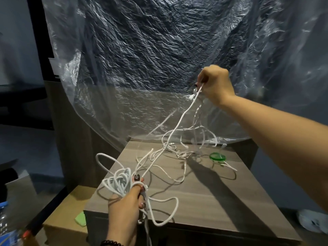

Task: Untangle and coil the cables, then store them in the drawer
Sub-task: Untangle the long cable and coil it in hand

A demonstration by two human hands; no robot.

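My left hand (127, 201) grips a bunch of white cable loops (118, 181) near the front left corner of the grey-brown cabinet top (204, 201). One white cable (179, 125) runs taut from that hand up to my right hand (215, 84), which pinches its end high above the back of the cabinet. A knot of thinner white cables (184, 153) lies tangled on the back of the top, and some strands hang up from it toward my right hand. A loose loop (168, 210) droops over the front edge.
A green ring (217, 157) lies at the back right of the top. Crinkled clear plastic sheeting (150, 59) hangs behind. A cardboard box (71, 215) with a green item (80, 218) stands left of the cabinet, and a plastic bottle (7, 228) is at bottom left.
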